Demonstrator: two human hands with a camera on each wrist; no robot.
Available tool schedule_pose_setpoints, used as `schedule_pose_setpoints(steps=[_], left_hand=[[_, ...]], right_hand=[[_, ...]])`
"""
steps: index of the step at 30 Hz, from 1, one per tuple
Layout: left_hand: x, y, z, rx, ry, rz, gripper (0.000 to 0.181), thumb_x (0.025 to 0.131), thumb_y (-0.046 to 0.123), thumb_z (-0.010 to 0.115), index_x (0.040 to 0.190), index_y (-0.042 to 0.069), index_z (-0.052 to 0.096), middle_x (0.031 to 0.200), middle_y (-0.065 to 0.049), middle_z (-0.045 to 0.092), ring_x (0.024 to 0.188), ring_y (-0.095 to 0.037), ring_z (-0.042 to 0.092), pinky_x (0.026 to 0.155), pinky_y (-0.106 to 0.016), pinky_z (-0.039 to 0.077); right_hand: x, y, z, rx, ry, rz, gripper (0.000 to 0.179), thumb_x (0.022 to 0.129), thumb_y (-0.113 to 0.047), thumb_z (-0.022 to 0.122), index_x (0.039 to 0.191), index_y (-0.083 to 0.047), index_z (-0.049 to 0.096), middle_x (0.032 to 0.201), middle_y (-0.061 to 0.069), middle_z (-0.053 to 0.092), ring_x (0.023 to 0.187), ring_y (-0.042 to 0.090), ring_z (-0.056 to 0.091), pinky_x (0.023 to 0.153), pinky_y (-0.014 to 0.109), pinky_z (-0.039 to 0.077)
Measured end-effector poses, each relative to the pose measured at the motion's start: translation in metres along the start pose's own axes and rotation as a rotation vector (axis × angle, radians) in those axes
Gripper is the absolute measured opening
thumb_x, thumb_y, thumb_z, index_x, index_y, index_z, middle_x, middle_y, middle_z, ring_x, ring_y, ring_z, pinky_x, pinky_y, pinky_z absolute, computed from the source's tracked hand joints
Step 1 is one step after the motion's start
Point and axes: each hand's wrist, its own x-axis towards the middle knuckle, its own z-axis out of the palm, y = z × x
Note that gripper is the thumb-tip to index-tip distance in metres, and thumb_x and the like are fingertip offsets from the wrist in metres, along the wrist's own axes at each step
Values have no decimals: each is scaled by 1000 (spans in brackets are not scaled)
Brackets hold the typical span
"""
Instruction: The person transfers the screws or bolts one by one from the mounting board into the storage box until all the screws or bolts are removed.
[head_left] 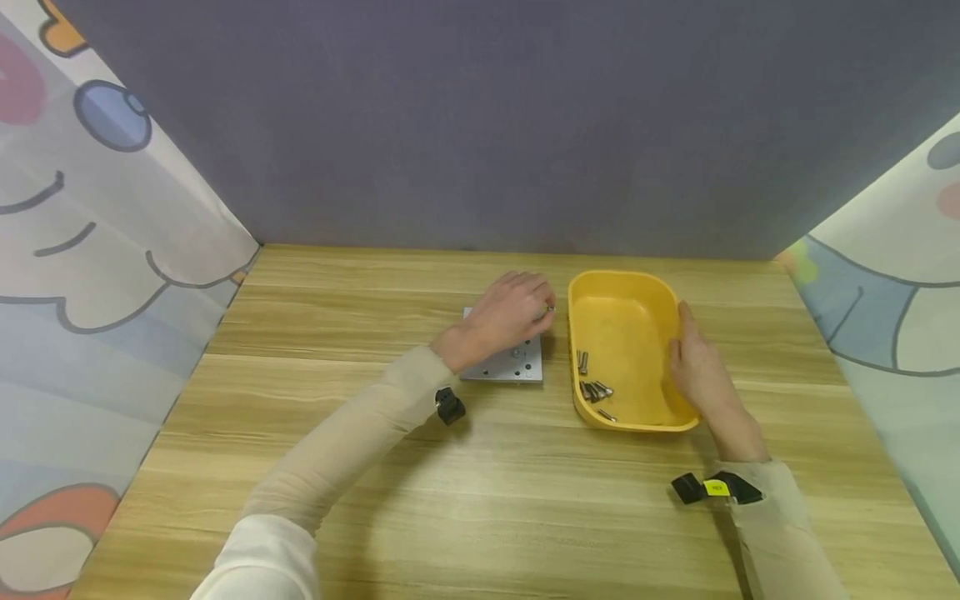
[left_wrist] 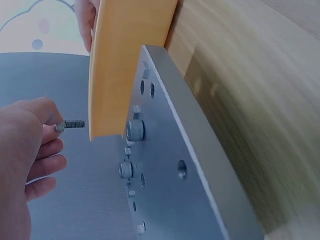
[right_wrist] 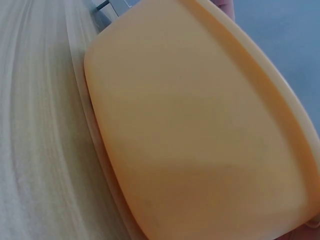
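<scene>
My left hand (head_left: 512,310) is over the metal plate (head_left: 491,369), pinching a small socket-head bolt (left_wrist: 72,124) between thumb and fingertips. The bolt's threaded end points away from the fingertips, off the plate's face. Socket heads (left_wrist: 134,130) stand up from the plate among several holes in the left wrist view. To the right sits a yellow plastic bin (head_left: 626,333); my right hand (head_left: 705,375) grips its right wall, thumb at the rim and fingers along the outside. Several loose bolts (head_left: 596,391) lie along the bin's left side.
A wood-grain table (head_left: 480,500) carries the plate and bin, which stand side by side with a narrow gap. Behind rises a dark grey panel (head_left: 480,125). Cartoon-printed sheets (head_left: 75,250) flank the table on both sides.
</scene>
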Motion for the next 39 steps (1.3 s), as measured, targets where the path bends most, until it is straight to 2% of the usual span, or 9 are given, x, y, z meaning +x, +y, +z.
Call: schedule_pose_setpoints(steps=[7,12,22,27,33,39], left_hand=[[4,0,0,-10,26,17,24,103,25,60,118,11,72,118,-2,71,114,-17,65,108,-32,50],[8,5,-2,-8,17,23,24,104,26,59,119,12,72,120,-1,71,119,-18,64,111,-32,48],[19,20,-3,2,43,99,24,105,27,59,117,11,73,119,-1,72,124,-19,63,119,-35,40],[24,30,-4,19,15,116,24,105,27,58,117,13,73,120,0,71,124,-18,63,118,-34,42],[28,37,-2,43,-42,148,26,108,27,54,120,13,72,119,1,70,117,-15,64,113,-32,45],[32,42,0,56,-60,180,28,108,26,52,122,12,72,117,1,69,111,-14,64,107,-30,48]], right_hand=[[0,-1,1,2,27,-21,59,106,-4,38,158,13,13,133,52,43,103,68,56,90,74,47],[0,-1,0,2,31,-25,59,106,-4,38,158,13,14,132,52,44,105,68,56,90,74,47],[0,0,0,10,19,-18,60,107,-4,38,158,14,12,140,51,38,117,68,48,100,74,42],[-2,-1,-1,15,17,-11,60,106,-3,37,158,13,12,141,50,38,117,68,49,101,74,42],[-2,-2,0,13,10,-6,60,107,-4,37,158,13,11,141,50,38,116,68,49,101,73,42],[-1,-1,0,10,4,-6,60,107,-4,37,158,13,11,140,50,38,117,68,49,101,74,42]])
